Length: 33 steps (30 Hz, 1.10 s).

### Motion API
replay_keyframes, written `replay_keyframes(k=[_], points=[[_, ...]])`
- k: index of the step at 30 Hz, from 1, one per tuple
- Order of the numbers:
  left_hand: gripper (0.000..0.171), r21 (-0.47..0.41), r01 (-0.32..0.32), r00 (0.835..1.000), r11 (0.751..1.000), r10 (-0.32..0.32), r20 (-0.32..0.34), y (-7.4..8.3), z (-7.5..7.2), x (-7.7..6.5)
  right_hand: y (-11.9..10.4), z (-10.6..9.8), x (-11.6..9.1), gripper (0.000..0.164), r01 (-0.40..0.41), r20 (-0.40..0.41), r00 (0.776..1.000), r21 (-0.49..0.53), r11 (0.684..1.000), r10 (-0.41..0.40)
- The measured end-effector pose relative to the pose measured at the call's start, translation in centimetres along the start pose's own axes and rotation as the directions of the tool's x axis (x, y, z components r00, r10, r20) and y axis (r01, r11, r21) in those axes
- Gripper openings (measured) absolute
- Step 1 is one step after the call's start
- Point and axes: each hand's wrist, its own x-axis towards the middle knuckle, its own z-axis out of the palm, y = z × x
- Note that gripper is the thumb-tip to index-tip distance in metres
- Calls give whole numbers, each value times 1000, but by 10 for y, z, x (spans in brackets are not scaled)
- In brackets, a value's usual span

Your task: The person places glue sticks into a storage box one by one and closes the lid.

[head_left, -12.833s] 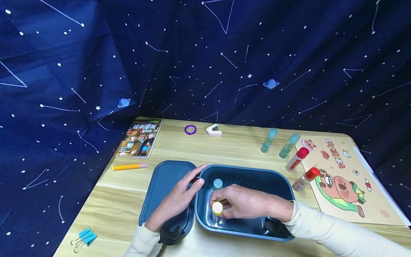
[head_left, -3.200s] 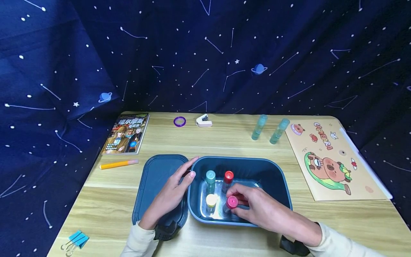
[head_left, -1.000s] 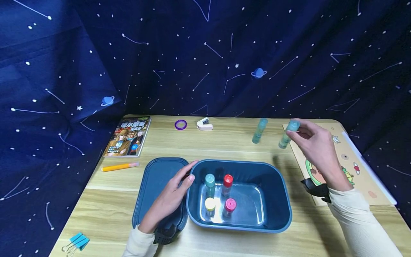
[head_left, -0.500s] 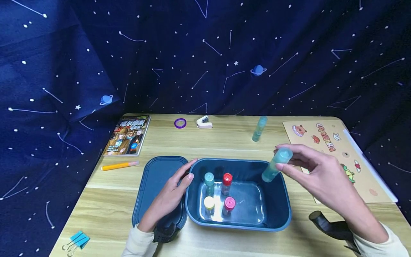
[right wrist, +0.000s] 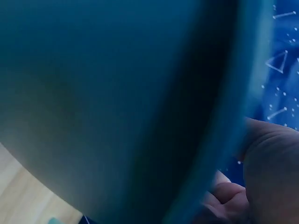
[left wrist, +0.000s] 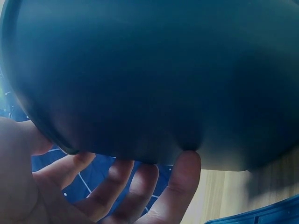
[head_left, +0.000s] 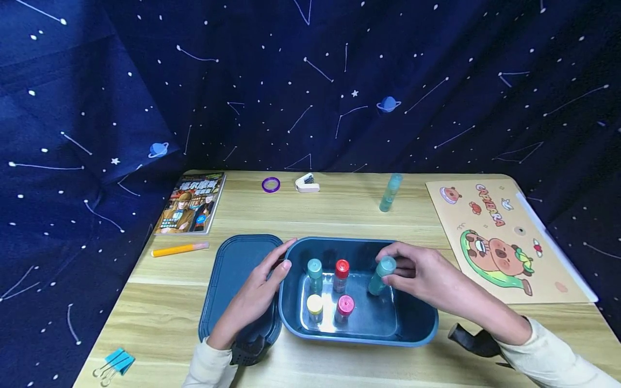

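In the head view my right hand [head_left: 417, 269] pinches a teal glue stick [head_left: 382, 276] inside the right half of the blue bin [head_left: 359, 340]. To its left stand a teal-capped glue stick [head_left: 315, 276], a red-capped one [head_left: 342, 276], a yellow-capped one [head_left: 315, 308] and a pink-capped one [head_left: 345, 308], all upright in the bin. My left hand [head_left: 257, 293] touches the bin's left end with straight, spread fingers. Its fingertips [left wrist: 188, 163] lie against the outer wall in the left wrist view. The bin's wall hides most of my right hand in the right wrist view.
The bin's lid [head_left: 228, 280] lies left, under my left forearm. Another teal glue stick [head_left: 391, 192] stands at the back. Around lie a book [head_left: 191, 203], an orange marker [head_left: 178, 249], purple tape [head_left: 270, 185], a white stapler [head_left: 307, 184], blue binder clips [head_left: 119, 360] and a capybara folder [head_left: 504, 242].
The red, then pink glue stick joined the teal and yellow ones in the bin. My right hand then took a teal one from beside the folder and brought it into the bin. My left hand stayed.
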Motion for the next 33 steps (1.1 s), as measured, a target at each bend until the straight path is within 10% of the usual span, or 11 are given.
replay_keyframes(k=[33], points=[[48, 15, -14, 1000, 1000, 14, 7, -2, 0, 0, 3, 17, 20, 28, -17, 88, 996, -134, 991, 28]])
